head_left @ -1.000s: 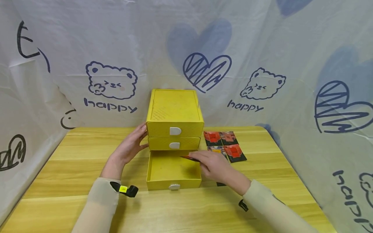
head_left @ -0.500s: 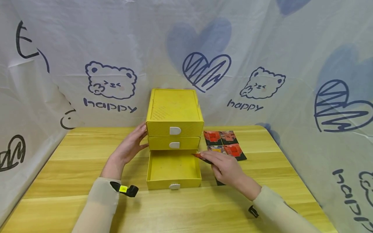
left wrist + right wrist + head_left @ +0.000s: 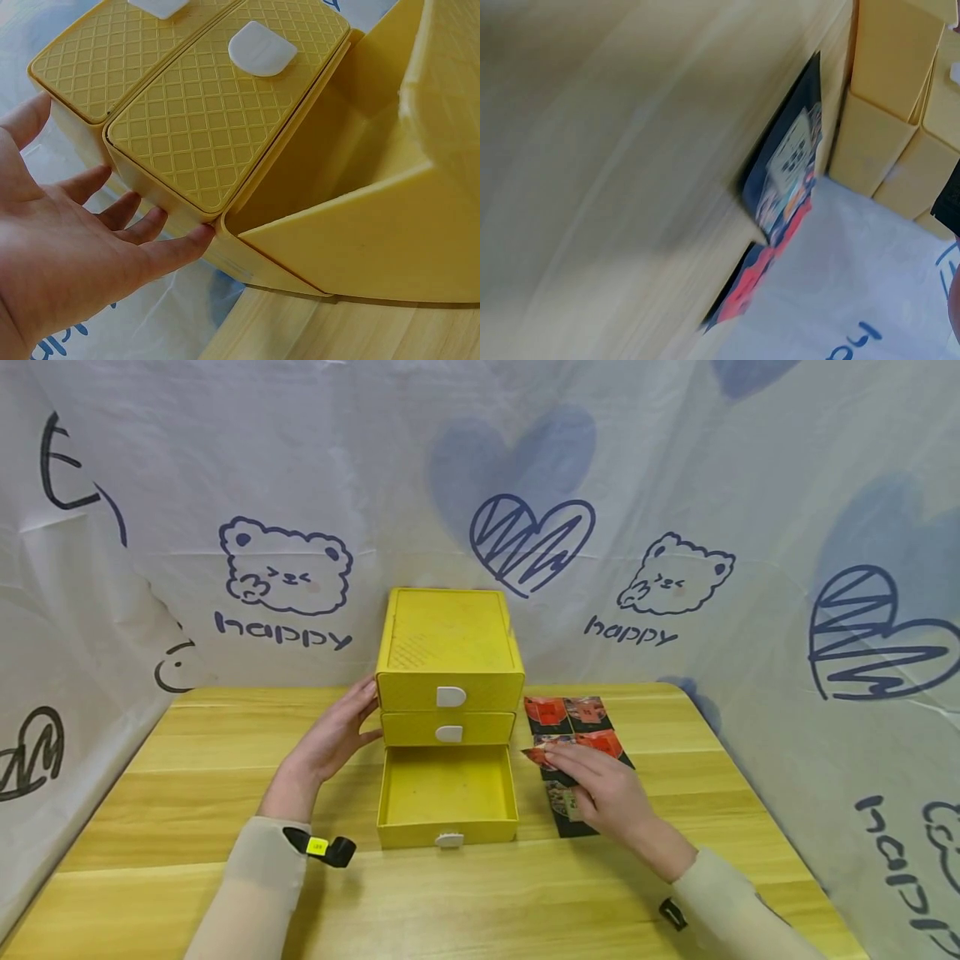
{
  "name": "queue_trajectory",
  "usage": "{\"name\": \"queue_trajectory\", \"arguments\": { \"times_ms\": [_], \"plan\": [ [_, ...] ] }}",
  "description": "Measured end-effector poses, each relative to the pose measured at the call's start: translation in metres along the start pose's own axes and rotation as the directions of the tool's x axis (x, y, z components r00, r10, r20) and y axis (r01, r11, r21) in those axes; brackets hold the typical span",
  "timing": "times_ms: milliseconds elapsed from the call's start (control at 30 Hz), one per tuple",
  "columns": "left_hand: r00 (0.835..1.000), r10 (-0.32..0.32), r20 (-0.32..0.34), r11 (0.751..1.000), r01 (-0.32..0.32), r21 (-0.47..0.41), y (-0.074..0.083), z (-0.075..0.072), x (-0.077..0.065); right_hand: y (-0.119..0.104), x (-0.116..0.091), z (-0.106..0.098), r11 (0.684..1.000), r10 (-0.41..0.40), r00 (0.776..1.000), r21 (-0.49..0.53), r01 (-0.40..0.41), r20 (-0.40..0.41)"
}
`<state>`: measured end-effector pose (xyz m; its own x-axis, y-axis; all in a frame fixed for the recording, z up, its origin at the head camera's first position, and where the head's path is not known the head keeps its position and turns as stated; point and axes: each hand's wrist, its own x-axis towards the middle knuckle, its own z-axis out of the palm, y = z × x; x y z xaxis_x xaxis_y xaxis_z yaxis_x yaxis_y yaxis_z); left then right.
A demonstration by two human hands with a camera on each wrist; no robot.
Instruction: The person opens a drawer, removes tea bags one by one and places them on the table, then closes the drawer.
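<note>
A yellow three-drawer box (image 3: 453, 631) stands against the back cloth, its bottom drawer (image 3: 448, 833) pulled out with a bare floor. My left hand (image 3: 333, 743) rests on the left side of the box; in the left wrist view its extended fingertips touch the side wall near the two upper drawers. To the right, my right hand (image 3: 611, 789) pinches a small flat red-and-black packet (image 3: 536, 755) over the packets lying on the table. Only a dark corner of the held packet (image 3: 949, 201) enters the right wrist view.
Several flat packets (image 3: 590, 714) lie in rows right of the box, partly covered by my right hand. The nearest packet (image 3: 567, 814) is darker, with a pale label. White drawer tabs (image 3: 450, 697) stick out in front. A printed cloth (image 3: 420, 468) closes off the back and sides.
My right hand has moved right, carrying the packet from above the open drawer to over the packets on the table. My left hand has stayed on the box.
</note>
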<state>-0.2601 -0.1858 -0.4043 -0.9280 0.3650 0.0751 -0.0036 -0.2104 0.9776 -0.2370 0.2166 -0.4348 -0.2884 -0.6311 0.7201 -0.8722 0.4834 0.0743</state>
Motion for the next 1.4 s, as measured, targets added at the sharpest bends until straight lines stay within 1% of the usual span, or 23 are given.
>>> {"name": "queue_trajectory", "arguments": {
  "times_ms": [100,300,533,733,833,1000,1267,1400],
  "plan": [
    [1.0,-0.001,0.001,1.0,0.001,0.0,0.0,0.0,0.0,0.005,-0.006,-0.004,0.999,0.021,1.0,-0.028,-0.021,0.01],
    [1.0,-0.001,0.002,1.0,0.001,0.004,0.001,0.0,0.0,0.012,-0.021,-0.014,0.995,0.08,0.995,-0.063,-0.077,0.06],
    [1.0,-0.004,-0.005,1.0,0.004,0.006,0.001,0.0,0.0,0.017,-0.034,-0.024,0.991,0.116,0.992,-0.079,-0.111,0.052],
    [1.0,-0.004,-0.004,1.0,0.004,0.004,0.001,0.0,0.0,0.022,-0.049,-0.031,0.982,0.156,0.985,-0.118,-0.147,0.067],
    [1.0,-0.007,-0.005,1.0,0.007,0.005,0.001,0.0,0.0,0.024,-0.055,-0.036,0.976,0.188,0.976,-0.134,-0.173,0.106],
    [1.0,-0.005,-0.006,1.0,0.005,0.004,0.001,0.0,0.0,0.026,-0.063,-0.041,0.964,0.241,0.953,-0.161,-0.213,0.182],
    [1.0,-0.001,0.0,1.0,0.001,-0.008,0.0,-0.001,0.001,0.028,-0.074,-0.041,0.952,0.277,0.934,-0.194,-0.236,0.223],
    [1.0,-0.004,-0.003,1.0,0.004,-0.006,0.0,-0.001,0.0,0.029,-0.079,-0.04,0.941,0.318,0.909,-0.204,-0.268,0.271]
  ]
}}
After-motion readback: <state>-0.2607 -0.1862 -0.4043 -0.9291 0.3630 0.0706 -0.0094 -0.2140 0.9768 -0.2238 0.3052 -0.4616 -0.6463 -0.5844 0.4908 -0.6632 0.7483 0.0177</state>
